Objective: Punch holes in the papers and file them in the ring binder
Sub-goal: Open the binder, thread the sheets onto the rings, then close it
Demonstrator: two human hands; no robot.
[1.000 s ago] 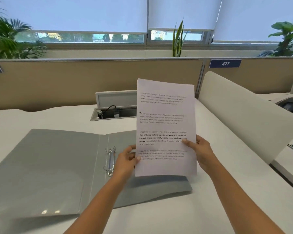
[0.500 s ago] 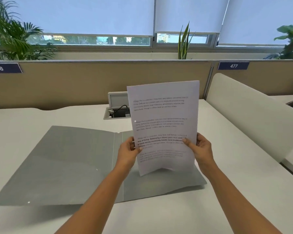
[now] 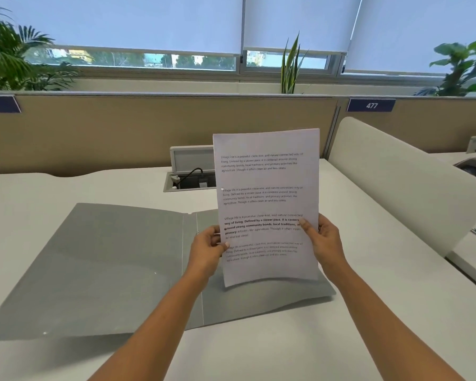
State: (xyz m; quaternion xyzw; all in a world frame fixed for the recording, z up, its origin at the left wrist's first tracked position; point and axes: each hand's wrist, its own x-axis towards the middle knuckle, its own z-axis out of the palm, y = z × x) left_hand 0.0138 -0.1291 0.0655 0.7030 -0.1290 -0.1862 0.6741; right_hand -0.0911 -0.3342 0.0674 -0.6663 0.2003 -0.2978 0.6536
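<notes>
You hold the papers (image 3: pixel 267 204) upright in front of you, printed side facing you, above the right flap of the ring binder (image 3: pixel 107 265). Your left hand (image 3: pixel 208 250) pinches the sheets' left edge low down, thumb on the front and fingers curled behind. Your right hand (image 3: pixel 323 237) grips the right edge at about the same height, thumb across the text. Two small round marks, seemingly punched holes, sit near the papers' left edge. The grey binder lies open and flat on the desk (image 3: pixel 368 298), its left flap reaching toward the near left corner; its rings are mostly hidden behind your left hand. Past the papers, toward the desk's far edge, a cable box (image 3: pixel 190 177) stands open.
</notes>
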